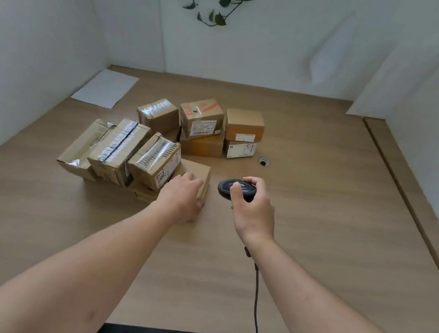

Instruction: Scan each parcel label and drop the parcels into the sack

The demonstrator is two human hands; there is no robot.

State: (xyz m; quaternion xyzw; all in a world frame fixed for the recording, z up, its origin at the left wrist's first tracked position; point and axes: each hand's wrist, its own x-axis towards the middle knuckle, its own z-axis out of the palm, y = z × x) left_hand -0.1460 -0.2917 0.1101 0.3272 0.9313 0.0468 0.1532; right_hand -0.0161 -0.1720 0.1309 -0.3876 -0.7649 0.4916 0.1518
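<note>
Two hands busy here. Fingers of the left hand (pixel 183 197) are curled over the near parcel (pixel 196 173), thumb wrapped round its front corner, so that's a real grip, not just a touch. Fingers of the right hand (pixel 252 204) are wrapped round the handle of the scanner (pixel 236 188), thumb on top of the dark head, cord (pixel 256 290) trailing back toward the body.

Key relation imo: that gripped box sits just left of the scanner head, with a small gap between them, and its long axis seems to run away from the person. No label shows on its bare top face, so my guess is it has to be turned before the scan can land.

Rest of the parcels: a leaning stack (pixel 119 151) touching the gripped box on its left, another cluster (pixel 203 123) farther back, all on the wooden table (pixel 330 204). White paper sheet (pixel 105 88) at far left. Can't see the sack anywhere
</note>
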